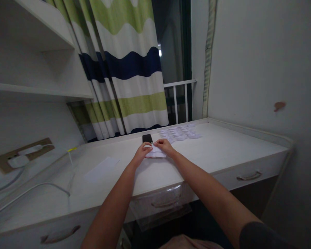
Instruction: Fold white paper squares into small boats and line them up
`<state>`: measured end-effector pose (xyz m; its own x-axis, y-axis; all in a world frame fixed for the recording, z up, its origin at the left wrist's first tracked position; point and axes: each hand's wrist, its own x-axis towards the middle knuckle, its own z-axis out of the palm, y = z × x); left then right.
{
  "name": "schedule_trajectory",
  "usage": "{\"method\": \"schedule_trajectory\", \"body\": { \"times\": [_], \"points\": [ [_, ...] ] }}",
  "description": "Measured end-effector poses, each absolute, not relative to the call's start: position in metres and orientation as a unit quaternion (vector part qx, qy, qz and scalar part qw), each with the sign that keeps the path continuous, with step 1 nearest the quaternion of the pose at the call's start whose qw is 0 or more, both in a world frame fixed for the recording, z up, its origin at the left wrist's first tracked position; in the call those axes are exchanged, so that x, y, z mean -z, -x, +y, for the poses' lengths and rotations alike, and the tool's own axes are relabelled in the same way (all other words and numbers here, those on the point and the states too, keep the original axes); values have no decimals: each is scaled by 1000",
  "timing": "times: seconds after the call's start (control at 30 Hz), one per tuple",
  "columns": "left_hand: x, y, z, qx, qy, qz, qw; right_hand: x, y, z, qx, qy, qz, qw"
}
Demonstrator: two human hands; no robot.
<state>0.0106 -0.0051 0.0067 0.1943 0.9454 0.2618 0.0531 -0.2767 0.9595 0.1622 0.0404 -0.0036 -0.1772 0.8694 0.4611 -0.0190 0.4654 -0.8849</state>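
My left hand point(142, 154) and my right hand point(165, 146) meet over a folded white paper point(155, 153) on the white desk point(217, 148), their fingertips pinching its top edge from both sides. Just beyond my left fingertips lies a black smartphone point(147, 138). Farther back, right of the phone, a loose layer of small white paper pieces point(178, 133) covers part of the desktop. A plain white sheet point(101, 169) lies flat to the left of my left forearm.
A wall-mounted socket strip point(22, 155) with white plugs and cables sits at the desk's left side, beneath white shelves point(38, 90). A striped curtain point(129, 69) and white railing point(178, 98) stand behind the desk. Drawers with curved handles point(249, 176) line its front.
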Motion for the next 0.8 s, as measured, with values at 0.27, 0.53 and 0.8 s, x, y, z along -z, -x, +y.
{"method": "schedule_trajectory", "body": {
  "times": [0.27,0.53,0.8],
  "points": [
    [-8,-12,-6,-441,-710,414,360,3,-161,36,-417,318,-672,523],
    [-9,-3,0,-539,-617,435,373,-3,-165,32,-515,276,-615,529],
    [-12,0,0,-609,-487,423,462,-10,-170,24,-618,208,-566,504]
  ]
}}
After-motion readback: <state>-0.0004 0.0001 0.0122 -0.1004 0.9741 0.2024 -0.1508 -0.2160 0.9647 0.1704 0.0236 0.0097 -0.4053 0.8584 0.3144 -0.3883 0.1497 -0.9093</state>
